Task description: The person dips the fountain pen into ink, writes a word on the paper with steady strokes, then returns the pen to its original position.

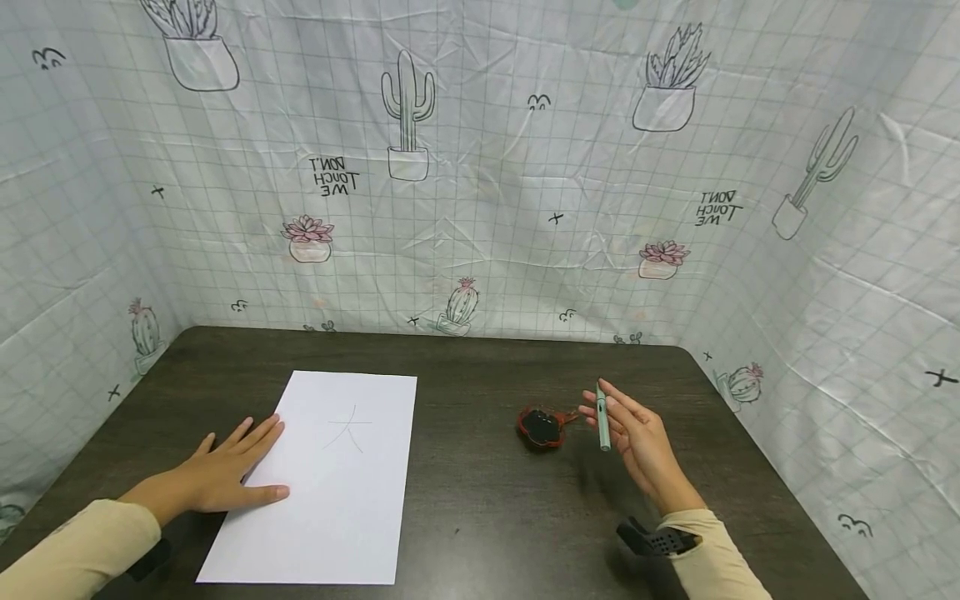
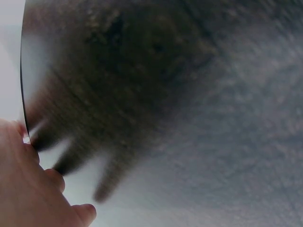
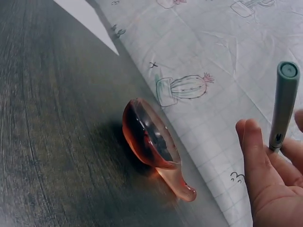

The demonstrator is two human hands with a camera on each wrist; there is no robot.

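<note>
My left hand (image 1: 225, 471) lies spread with its palm down on the left edge of a white paper sheet (image 1: 337, 517). Its thumb and fingertips press on the sheet. A thin-lined character (image 1: 348, 429) is drawn on the upper part of the paper. In my right hand (image 1: 637, 442), raised over the table's right side, a pale green pen (image 1: 603, 421) is held between thumb and fingers. From the right wrist view the pen (image 3: 284, 104) stands nearly upright, its round end up. Just left of that hand sits a small red, translucent dish (image 3: 154, 137) with a short handle and dark contents.
The dark wooden table (image 1: 480, 500) carries the paper and the dish. A white cloth (image 1: 480, 208) with cactus prints hangs along the back and both sides. Dark straps with a wrist camera (image 1: 656, 540) sit at the cuffs of the light sleeves.
</note>
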